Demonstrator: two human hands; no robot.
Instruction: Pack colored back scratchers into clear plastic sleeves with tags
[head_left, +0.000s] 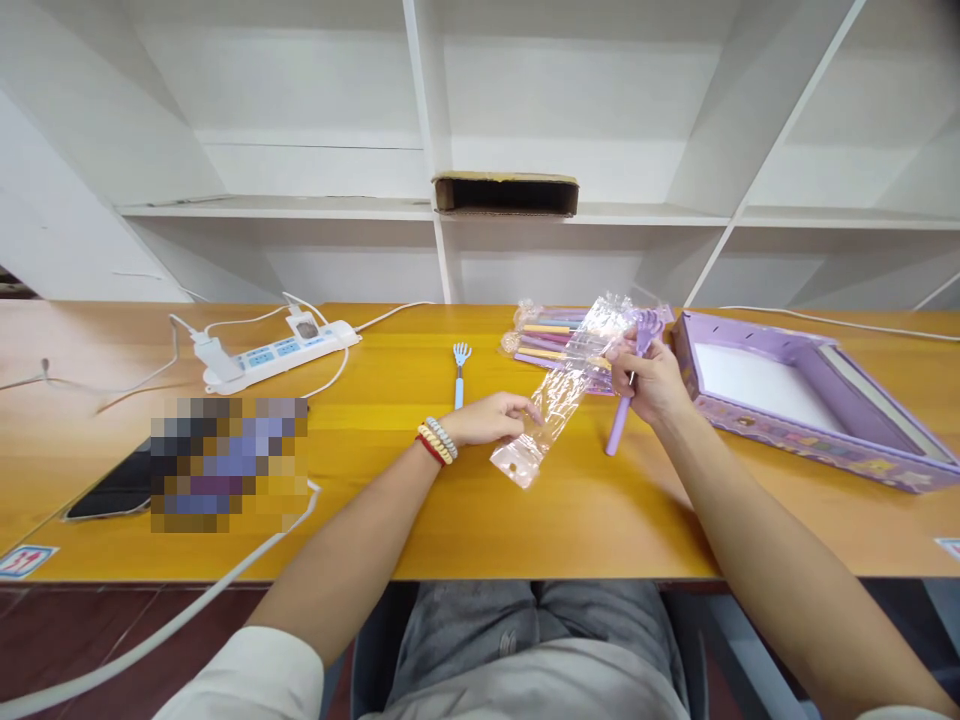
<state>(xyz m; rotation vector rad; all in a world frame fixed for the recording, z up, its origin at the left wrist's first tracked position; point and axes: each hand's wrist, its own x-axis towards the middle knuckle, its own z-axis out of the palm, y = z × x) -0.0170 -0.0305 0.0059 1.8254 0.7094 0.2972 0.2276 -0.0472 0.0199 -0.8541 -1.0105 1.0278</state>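
Note:
My right hand (654, 382) is closed around a purple back scratcher (619, 425), its claw head up and its handle slanting down toward me. A clear plastic sleeve (559, 405) stretches from beside the right fingers down to the left, with a hole at its lower end. At the sleeve's left edge, my left hand (491, 420) has its fingers closed on the film; the thumb is partly hidden. A light blue back scratcher (460, 375) lies on the table just beyond my left hand. Behind the clear sleeve lies a pile of wrapped back scratchers (544, 340).
An open purple box (750, 408) stands at the right. To the left are a white power strip (281, 355) with plugs and cords, and a dark phone-like slab (112, 485) beside a blurred patch. A cardboard box (506, 195) sits on the white shelf behind the wooden table (540, 545).

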